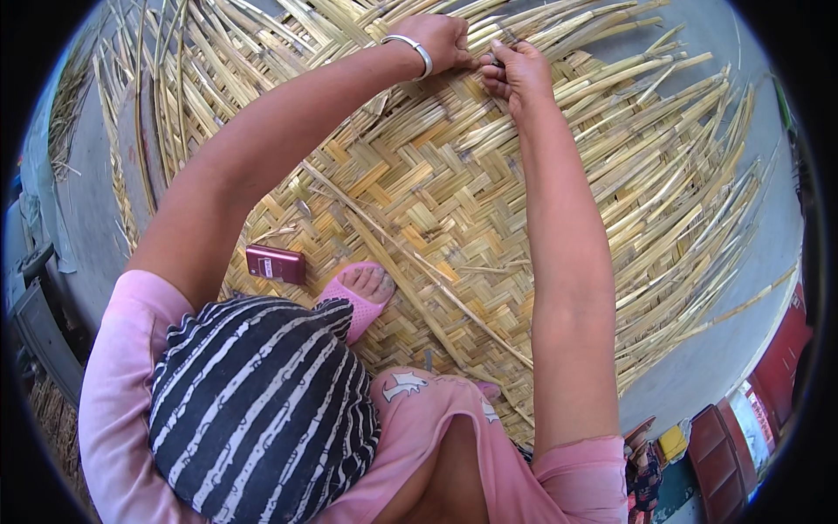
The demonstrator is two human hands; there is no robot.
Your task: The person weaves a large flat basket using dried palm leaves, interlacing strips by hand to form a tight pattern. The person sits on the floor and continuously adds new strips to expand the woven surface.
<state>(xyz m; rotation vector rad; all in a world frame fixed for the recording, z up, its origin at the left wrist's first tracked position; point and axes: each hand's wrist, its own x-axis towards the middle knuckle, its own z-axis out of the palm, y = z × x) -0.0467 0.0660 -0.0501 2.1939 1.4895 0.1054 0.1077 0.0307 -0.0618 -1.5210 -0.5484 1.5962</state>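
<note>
A half-woven reed mat point(454, 205) with a zigzag pattern spreads under my arms, its long loose strips point(672, 188) fanning out at the far and right sides. Both arms reach to its far part, where my hands nearly meet. My left hand point(439, 42), with a silver bangle on the wrist, is closed, knuckles up, on a reed strip. Close beside it, my right hand point(521, 77) pinches a strip between thumb and curled fingers. The fingertips partly hide the strips there.
A small dark-red phone-like device point(276, 264) lies on the mat beside my foot in a pink slipper point(360, 295). Long loose reeds point(410, 262) lie across the weave. Reed bundles point(70, 109) and a grey plastic object point(48, 336) stand left; dark-red seats point(723, 450) stand lower right.
</note>
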